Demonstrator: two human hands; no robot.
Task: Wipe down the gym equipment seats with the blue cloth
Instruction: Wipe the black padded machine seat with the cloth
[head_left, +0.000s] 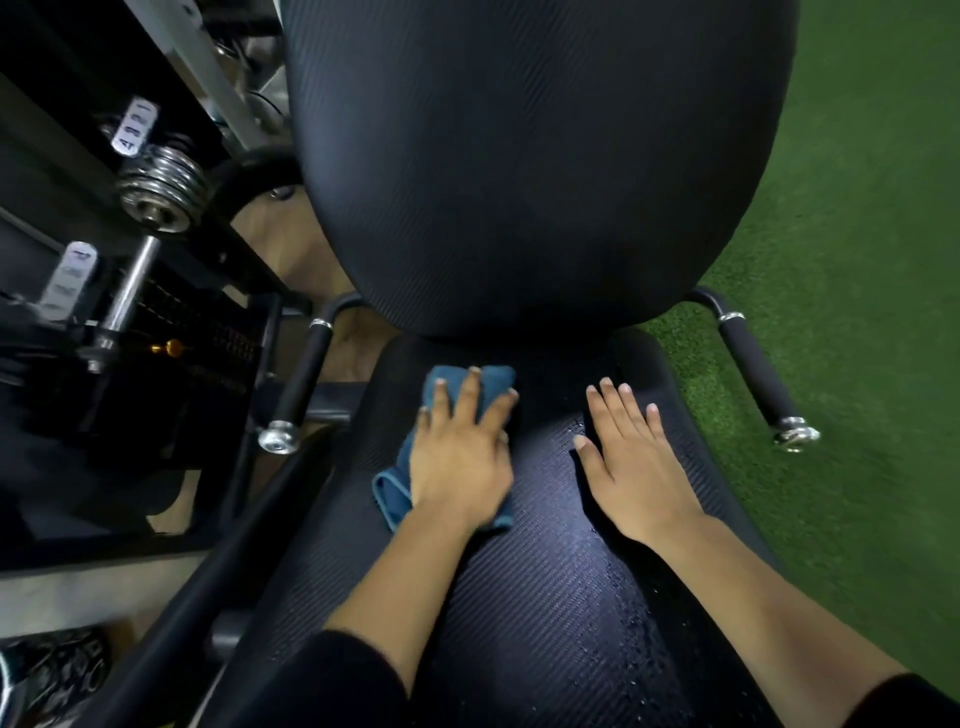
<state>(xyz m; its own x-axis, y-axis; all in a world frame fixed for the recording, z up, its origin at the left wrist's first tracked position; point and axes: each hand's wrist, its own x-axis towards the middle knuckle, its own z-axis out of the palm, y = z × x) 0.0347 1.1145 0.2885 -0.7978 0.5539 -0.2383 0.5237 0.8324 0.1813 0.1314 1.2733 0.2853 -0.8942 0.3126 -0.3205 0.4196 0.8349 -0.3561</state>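
Note:
A black textured seat pad fills the lower middle, with a large black backrest rising behind it. A folded blue cloth lies on the seat's far left part. My left hand presses flat on the cloth with straight fingers spread. My right hand rests flat on the bare seat to the right of the cloth, fingers straight, holding nothing. Small water droplets glisten on the seat near my right forearm.
Two black side handles with chrome ends flank the seat, the left handle and the right handle. A chrome bar with weight plates and black machine frame stand at the left. Green turf covers the floor at the right.

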